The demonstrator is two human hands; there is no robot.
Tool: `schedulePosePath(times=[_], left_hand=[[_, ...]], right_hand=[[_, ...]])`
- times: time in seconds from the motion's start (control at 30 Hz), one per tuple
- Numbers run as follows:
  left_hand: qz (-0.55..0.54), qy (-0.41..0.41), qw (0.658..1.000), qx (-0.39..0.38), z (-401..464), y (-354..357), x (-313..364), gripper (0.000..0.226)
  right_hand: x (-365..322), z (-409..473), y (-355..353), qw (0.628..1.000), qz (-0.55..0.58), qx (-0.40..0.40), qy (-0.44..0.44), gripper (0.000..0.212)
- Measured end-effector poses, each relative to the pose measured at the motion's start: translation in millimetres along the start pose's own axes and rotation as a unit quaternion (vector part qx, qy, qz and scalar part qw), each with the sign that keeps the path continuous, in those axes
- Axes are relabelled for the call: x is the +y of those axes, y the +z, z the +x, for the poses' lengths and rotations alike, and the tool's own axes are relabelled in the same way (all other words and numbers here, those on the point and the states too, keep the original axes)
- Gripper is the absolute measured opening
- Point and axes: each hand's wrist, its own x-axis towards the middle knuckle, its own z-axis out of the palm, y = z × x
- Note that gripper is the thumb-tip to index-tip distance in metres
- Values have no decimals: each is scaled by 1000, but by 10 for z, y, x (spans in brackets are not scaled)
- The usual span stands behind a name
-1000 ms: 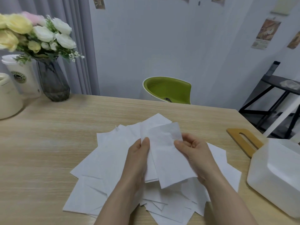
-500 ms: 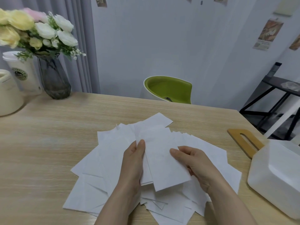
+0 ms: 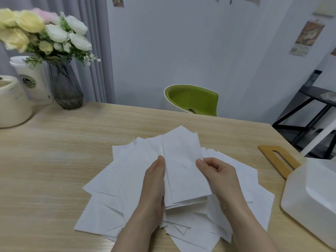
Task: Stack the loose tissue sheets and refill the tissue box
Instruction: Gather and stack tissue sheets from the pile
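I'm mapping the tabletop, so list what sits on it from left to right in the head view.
Cream pot → paper cup → glass vase → loose tissue sheets → wooden lid → white tissue box.

I see plain white tissue sheets (image 3: 127, 179) on a pale wood-grain tabletop (image 3: 54, 160). At its right edge sit a white tissue box (image 3: 309, 202) and its tan lid (image 3: 278, 160). At the far left corner: smoky grey vase (image 3: 65, 88), yellow, white and pink flowers (image 3: 45, 31).

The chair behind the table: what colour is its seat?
Green, with a white outer shell; head view.
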Motion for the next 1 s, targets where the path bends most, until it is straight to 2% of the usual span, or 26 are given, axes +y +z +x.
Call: schedulePosePath(times=[0.3, 0.57, 0.7, 0.8, 0.87, 1.0], left_hand=[[-15, -12, 1000, 3, 12, 18, 19, 43], [17, 34, 999, 18, 34, 91, -17, 28], [-24, 40, 998, 50, 44, 157, -16, 25], [-57, 46, 994, 77, 81, 229, 6, 26], [-71, 48, 993, 80, 95, 308, 19, 24], [-70, 38, 997, 24, 75, 533, -17, 25]], right_hand=[[31, -59, 74, 1000, -22, -8, -16, 11], [88, -78, 78, 999, -24, 11, -29, 4], [131, -143, 51, 994, -90, 30, -59, 33], [157, -224, 33, 999, -15, 0, -42, 46], [197, -273, 26, 999, 19, 5, -30, 46], [210, -341, -1, 997, 53, 46, -37, 38]])
